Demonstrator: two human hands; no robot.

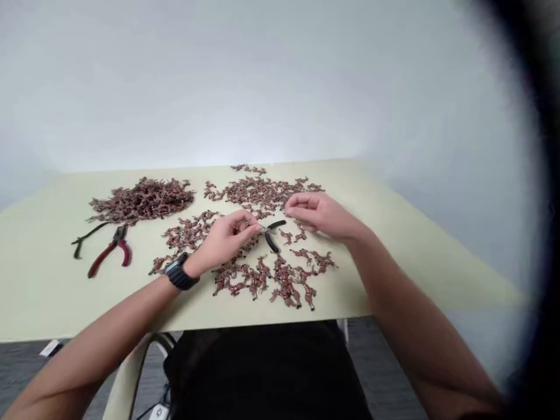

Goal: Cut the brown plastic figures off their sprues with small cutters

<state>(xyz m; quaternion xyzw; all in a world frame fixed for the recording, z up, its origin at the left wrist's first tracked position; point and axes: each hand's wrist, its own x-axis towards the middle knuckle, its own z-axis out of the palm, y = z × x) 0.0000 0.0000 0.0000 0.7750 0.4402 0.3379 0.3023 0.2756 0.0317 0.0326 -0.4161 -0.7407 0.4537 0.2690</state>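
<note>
My left hand, with a black watch on its wrist, is over the middle of the table, thumb and fingers pinched together. Its fingertips meet the metal nose of small black-handled pliers; whether they grip it or something small beside it, I cannot tell. Just to the right, my right hand has its fingers curled into a pinch, and anything in them is too small to make out. Small brown deer-like figures with red bits lie spread below the hands. More such figures are scattered behind them.
A taller heap of brown pieces stands at the back left of the pale yellow table. Near it lie red-handled pliers and a thin black tool. A pale wall borders the table's far side.
</note>
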